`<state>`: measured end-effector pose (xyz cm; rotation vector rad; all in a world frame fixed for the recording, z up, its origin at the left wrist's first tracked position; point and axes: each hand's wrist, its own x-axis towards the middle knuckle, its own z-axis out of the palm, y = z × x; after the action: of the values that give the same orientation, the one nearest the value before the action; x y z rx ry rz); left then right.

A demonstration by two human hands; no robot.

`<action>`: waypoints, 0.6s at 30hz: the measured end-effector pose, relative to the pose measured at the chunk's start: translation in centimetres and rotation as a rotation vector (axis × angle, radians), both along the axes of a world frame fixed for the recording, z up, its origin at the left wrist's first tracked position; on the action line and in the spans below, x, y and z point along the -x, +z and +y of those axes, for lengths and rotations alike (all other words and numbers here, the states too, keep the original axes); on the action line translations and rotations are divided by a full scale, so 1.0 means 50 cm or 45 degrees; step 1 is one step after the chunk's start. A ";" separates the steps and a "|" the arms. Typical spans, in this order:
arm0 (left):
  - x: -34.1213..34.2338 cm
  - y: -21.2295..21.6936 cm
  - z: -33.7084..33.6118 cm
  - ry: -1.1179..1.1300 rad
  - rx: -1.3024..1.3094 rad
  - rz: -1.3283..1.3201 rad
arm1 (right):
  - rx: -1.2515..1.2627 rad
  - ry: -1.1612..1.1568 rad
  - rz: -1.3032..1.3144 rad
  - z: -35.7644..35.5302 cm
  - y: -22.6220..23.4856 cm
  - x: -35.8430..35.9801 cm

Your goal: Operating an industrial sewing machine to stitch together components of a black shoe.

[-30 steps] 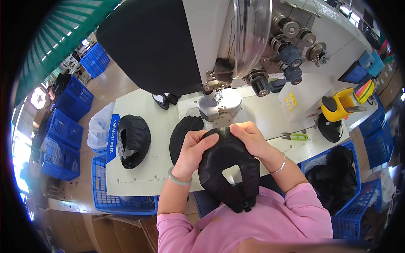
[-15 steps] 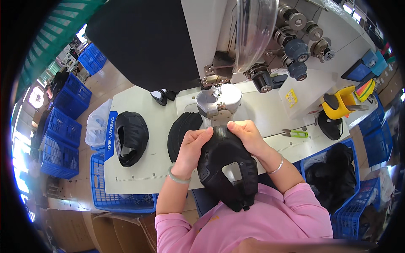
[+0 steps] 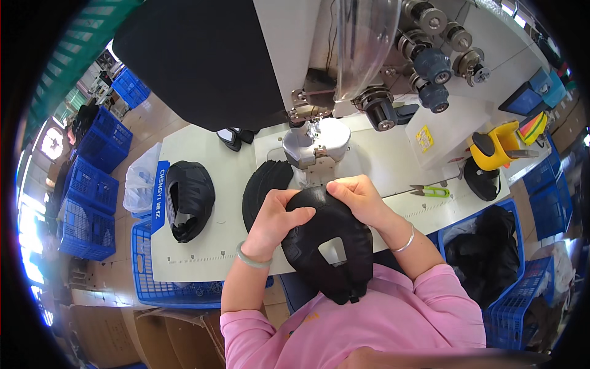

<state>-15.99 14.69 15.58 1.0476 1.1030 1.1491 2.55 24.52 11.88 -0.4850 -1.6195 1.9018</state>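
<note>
A black shoe upper (image 3: 310, 230) is held in front of my chest, its rounded toe pointing at the sewing machine and its opening towards me. My left hand (image 3: 275, 222) grips the toe's left side, thumb lying across the top. On the right side of the toe, my right hand (image 3: 359, 198) holds with its thumb on top; the fingers underneath are hidden. Just beyond is the sewing machine's metal post (image 3: 316, 147), apart from the upper. A stack of black cut pieces (image 3: 261, 192) lies left of it, and another black upper (image 3: 206, 197) rests farther left.
Green-handled thread snips (image 3: 433, 192) lie on the white table (image 3: 236, 261) at right, near a yellow holder (image 3: 495, 147). Tension knobs (image 3: 433, 67) and the dark machine cover (image 3: 196, 61) hang overhead. Blue crates (image 3: 175, 295) stand below the table edges; the right one (image 3: 516, 237) holds black material.
The shoe upper has shifted slightly left and tilted, with its opening looking narrower. My left thumb has moved inward over the toe.
</note>
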 end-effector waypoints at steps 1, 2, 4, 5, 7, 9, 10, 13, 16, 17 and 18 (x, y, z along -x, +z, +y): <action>0.003 -0.002 0.000 -0.002 0.003 0.000 | -0.033 -0.011 0.000 0.000 -0.003 -0.001; 0.007 -0.007 0.002 -0.012 0.029 -0.027 | -0.066 -0.022 0.001 -0.001 -0.004 -0.003; 0.012 -0.013 0.002 -0.015 0.058 -0.050 | -0.057 -0.019 0.002 -0.004 0.001 0.001; 0.013 -0.015 0.001 -0.049 0.061 -0.237 | -0.052 -0.018 0.002 -0.005 0.004 0.002; 0.017 -0.023 0.001 -0.084 0.068 -0.423 | -0.037 0.017 0.000 -0.005 0.008 -0.001; 0.017 -0.029 0.002 -0.063 0.027 -0.427 | -0.023 0.051 -0.005 -0.003 0.006 -0.005; 0.014 -0.025 0.001 -0.064 0.030 -0.428 | -0.052 0.043 -0.006 -0.002 0.004 -0.007; 0.006 -0.010 -0.006 -0.028 0.141 -0.330 | -0.064 0.060 -0.030 0.001 0.003 -0.017; 0.002 -0.008 -0.011 -0.097 0.156 -0.268 | 0.011 0.142 -0.082 0.014 0.012 -0.027; -0.004 -0.003 -0.011 -0.081 0.165 -0.222 | 0.069 0.203 -0.109 0.020 0.018 -0.029; -0.008 -0.001 -0.012 -0.060 0.173 -0.176 | 0.071 0.206 -0.111 0.022 0.029 -0.026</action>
<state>-15.59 14.07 15.55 0.8718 1.0272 1.0769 3.84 25.59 13.35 -0.4787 -1.7104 2.0752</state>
